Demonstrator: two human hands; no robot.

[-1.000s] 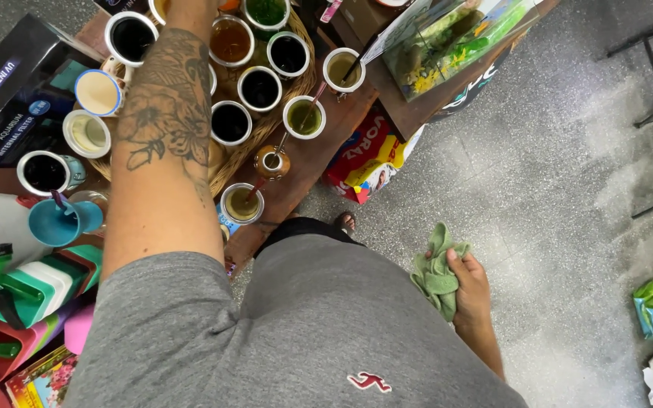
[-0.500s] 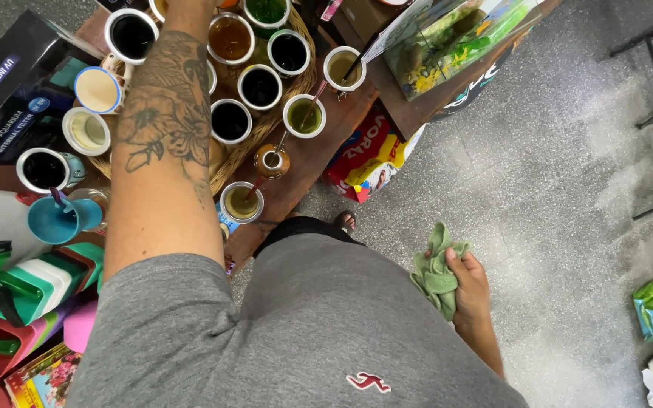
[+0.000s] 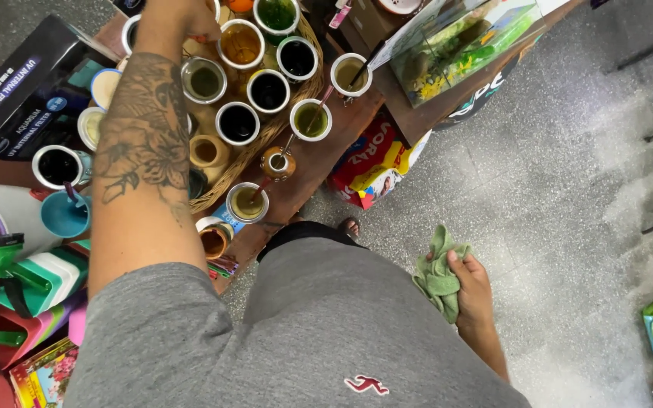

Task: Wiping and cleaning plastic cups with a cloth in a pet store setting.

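Down at the person's side, the right hand (image 3: 471,285) hangs over the grey floor (image 3: 568,189) with its fingers (image 3: 456,258) curled shut around a crumpled green cloth (image 3: 437,273), bunched in the palm so that it stays clear of the bench and ready to hand. The left hand (image 3: 199,17), at the end of a tattooed forearm (image 3: 145,143), reaches out over a wicker tray (image 3: 296,106) packed with cups (most rimmed in white or metal, with dark, amber or green insides). It is cut off by the top edge of the view, so whether its fingers are spread or pinching something cannot be told; it sits nearest a metal-rimmed cup (image 3: 205,80) and an amber cup (image 3: 240,44). The cups stand mouth-up and close together, apparently so many fit on the wooden bench (image 3: 319,162). A green box (image 3: 462,53) lies tilted at the far end.
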